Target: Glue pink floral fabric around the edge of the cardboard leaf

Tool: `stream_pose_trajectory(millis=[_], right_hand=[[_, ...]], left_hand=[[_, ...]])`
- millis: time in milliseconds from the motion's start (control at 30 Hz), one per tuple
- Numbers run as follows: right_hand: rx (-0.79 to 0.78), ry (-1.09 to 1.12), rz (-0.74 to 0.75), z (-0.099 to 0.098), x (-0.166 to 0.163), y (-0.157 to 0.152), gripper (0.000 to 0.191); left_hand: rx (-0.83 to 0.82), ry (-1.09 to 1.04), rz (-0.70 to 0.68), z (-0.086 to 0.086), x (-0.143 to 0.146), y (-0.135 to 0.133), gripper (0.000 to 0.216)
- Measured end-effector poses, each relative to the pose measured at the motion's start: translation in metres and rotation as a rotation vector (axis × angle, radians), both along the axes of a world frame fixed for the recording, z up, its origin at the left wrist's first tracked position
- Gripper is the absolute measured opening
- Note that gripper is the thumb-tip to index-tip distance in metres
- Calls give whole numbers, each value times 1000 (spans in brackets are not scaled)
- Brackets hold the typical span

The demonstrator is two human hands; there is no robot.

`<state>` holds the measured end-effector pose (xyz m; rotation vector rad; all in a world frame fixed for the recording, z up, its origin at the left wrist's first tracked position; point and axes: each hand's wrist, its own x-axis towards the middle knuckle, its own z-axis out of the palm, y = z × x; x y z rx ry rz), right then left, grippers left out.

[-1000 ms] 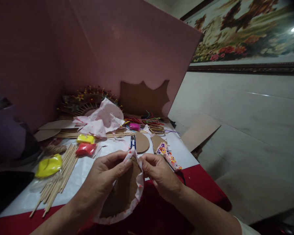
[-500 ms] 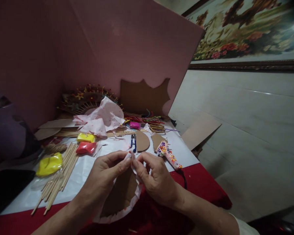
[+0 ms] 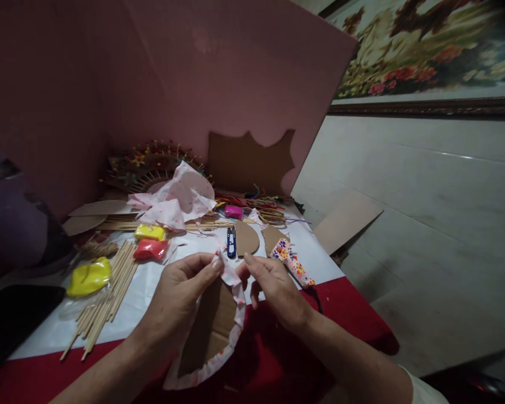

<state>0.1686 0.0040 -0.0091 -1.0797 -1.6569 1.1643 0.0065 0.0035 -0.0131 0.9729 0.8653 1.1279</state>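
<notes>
My left hand point(image 3: 189, 292) pinches the top tip of a cardboard piece point(image 3: 210, 325) between thumb and fingers. Pale pink printed fabric point(image 3: 238, 306) is folded over its curved edge in small pleats. Just right of that edge, my right hand point(image 3: 278, 289) has loosely bent fingers with gaps between them and grips nothing visible; whether a fingertip brushes the fabric I cannot tell. Beyond the hands lie blue thread snips point(image 3: 231, 242) and a rounded cardboard cutout point(image 3: 247, 240). A flower-patterned glue gun point(image 3: 292, 264) rests by the right hand.
Wooden sticks point(image 3: 109, 297) and yellow point(image 3: 88, 278) and red point(image 3: 150, 249) clay packets are on the left. Crumpled pink fabric point(image 3: 179, 199) lies at the back, near scissors point(image 3: 272, 216) and a magenta packet point(image 3: 234, 211). A jagged cardboard sheet point(image 3: 250, 163) leans on the pink wall.
My right hand has let go of the fabric at the tip and moved slightly right, uncovering more of the pleated edge. My left hand keeps its pinch.
</notes>
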Motion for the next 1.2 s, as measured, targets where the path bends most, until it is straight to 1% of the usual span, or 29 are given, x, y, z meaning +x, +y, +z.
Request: stream_pose_trajectory(millis=[67, 200, 300, 400, 433, 500, 567, 633, 700, 733, 767, 867, 967, 1033, 1100, 1133, 1200], right_hand=[[-19, 33, 10, -2, 0, -1, 40], [43, 29, -21, -6, -3, -4, 36], [8, 24, -37, -8, -3, -4, 40], [-74, 52, 5, -11, -3, -3, 46], [-75, 55, 9, -11, -3, -3, 47], [-29, 49, -15, -12, -4, -4, 45], [14, 60, -50, -11, -5, -4, 45], [-39, 125, -58, -10, -5, -4, 45], [-106, 189, -58, -8, -3, -2, 45], [-110, 193, -70, -8, -2, -2, 45], [-79, 171, -95, -8, -1, -1, 45], [108, 29, -170, -8, 0, 0, 45], [211, -103, -178, -6, -1, 1, 46], [248, -216, -160, -2, 4, 4, 50], [279, -348, -178, 5, 15, 13, 53], [301, -411, -231, 9, 24, 18, 55], [335, -466, -355, 16, 43, 31, 52]], left_hand=[[-1, 13, 19, 0, 0, 0, 19], [2, 17, 53, 1, 0, 0, 17], [-16, 25, 76, 2, 0, 1, 17], [-21, 8, 92, 1, 0, 2, 17], [-10, 3, 99, 1, 0, 2, 16], [-9, -6, 100, 3, 1, 1, 15], [-41, -53, 60, 7, 2, -1, 15], [-68, -139, -16, 13, 3, -4, 17], [-61, -214, -83, 18, 4, -6, 23], [-60, -235, -111, 20, 4, -7, 25], [-64, -248, -138, 21, 4, -8, 26], [-73, -220, -205, 19, 3, -8, 27], [-91, -140, -233, 11, 3, -8, 25], [-125, -119, -211, 7, 4, -8, 22], [-171, -113, -153, 5, 3, -6, 20], [-190, -111, -113, 6, 3, -4, 19], [-203, -110, -3, 8, 0, 0, 18]])
